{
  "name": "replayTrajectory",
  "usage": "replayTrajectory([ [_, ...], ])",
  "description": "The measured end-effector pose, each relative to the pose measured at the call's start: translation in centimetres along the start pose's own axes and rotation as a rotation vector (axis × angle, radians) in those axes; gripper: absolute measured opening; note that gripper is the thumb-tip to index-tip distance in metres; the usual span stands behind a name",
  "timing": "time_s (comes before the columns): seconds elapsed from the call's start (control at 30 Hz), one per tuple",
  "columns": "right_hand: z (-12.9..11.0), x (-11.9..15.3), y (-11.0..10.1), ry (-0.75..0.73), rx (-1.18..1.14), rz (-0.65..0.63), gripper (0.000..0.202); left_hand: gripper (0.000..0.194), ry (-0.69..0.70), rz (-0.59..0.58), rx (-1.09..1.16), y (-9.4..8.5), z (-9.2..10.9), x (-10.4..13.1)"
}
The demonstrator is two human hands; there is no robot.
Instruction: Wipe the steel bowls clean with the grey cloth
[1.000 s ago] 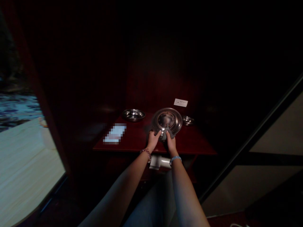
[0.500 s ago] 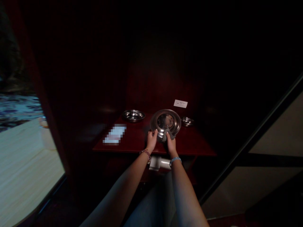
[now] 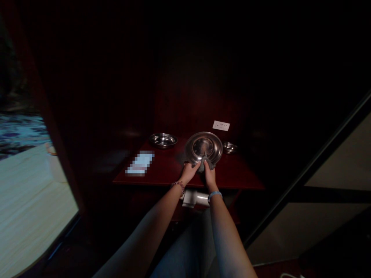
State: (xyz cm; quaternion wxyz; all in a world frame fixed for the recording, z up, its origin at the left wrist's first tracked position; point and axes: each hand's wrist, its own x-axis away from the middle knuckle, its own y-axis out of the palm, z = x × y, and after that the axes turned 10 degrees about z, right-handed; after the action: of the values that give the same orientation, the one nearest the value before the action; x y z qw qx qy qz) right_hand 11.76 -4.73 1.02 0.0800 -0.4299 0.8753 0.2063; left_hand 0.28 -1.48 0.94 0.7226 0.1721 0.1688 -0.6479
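Note:
A round shiny metal plate is held up in front of me over a dark red shelf, tilted so that one broad face points my way. My left hand is closed on its near rim, thumb lying on the metal. Beside it my right hand grips the same rim with a grey cloth bunched between its fingers and the plate. The two thumbs come close together at the cloth. Fingers under the plate are hidden.
On the shelf, a metal dish stands to the left and smaller metal bowls to the right. A pixelated pale item lies at the left front. A white socket plate is on the back wall. White objects sit below the shelf.
My left hand has slid right along the rim, toward the cloth and my right hand. The plate has turned slightly and shifted a little to the right.

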Motion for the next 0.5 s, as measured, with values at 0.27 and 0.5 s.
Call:
replayTrajectory([
  [0.27, 0.11, -0.13, 0.02, 0.007, -0.013, -0.045, 0.047, 0.026, -0.007, 0.035, 0.092, 0.31, -0.03, -0.32],
  [0.5, 0.53, -0.23, 0.08, 0.019, -0.022, -0.04, 0.049, 0.023, -0.051, 0.114, 0.094, 0.17, 0.3, -0.34],
])
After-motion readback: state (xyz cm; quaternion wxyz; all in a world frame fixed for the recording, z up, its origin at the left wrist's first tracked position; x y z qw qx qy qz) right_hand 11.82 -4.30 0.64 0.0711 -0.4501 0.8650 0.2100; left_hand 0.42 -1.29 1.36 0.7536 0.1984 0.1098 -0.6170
